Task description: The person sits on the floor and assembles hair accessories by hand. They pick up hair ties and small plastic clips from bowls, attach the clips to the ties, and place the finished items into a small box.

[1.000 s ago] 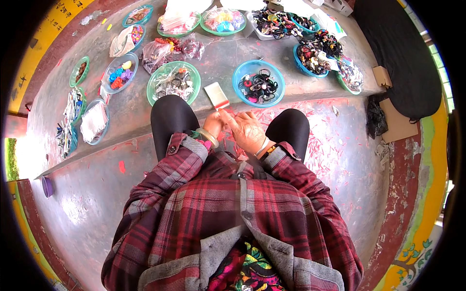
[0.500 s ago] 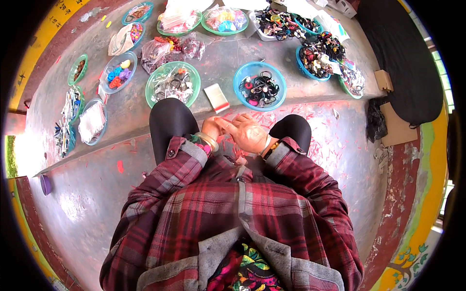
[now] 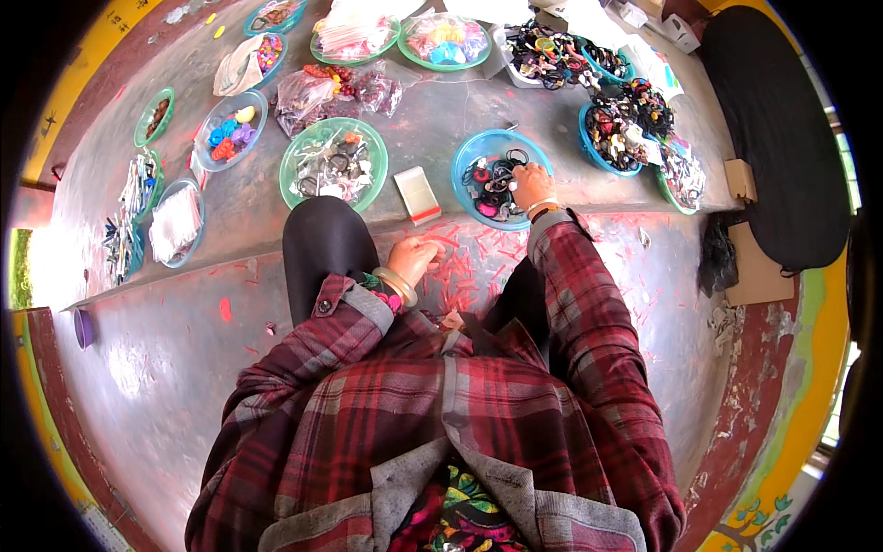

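My right hand (image 3: 533, 187) reaches into a blue basin (image 3: 457, 172) in front of me, over its right side. The basin holds a tangle of black hair ties (image 3: 497, 172) with some pink and white pieces among them. Its fingers curl downward at the ties; whether one is between them is hidden. Above my lap, near the left knee, my left hand (image 3: 411, 259) has its fingers pressed together. What they hold, if anything, is too small to make out. A white box with a red end (image 3: 418, 196) lies just left of the basin.
Left of the box stands a green basin (image 3: 286, 172) of small bagged pieces. More basins of accessories, a blue one (image 3: 586, 129) at right among them, spread over the raised concrete ledge. Red scraps (image 3: 464, 281) litter the lower floor. A black cushion-like shape (image 3: 782, 138) lies far right.
My hands were together above my lap. The right has moved forward and right into the blue basin; the left stays above my lap. The view has shifted slightly.
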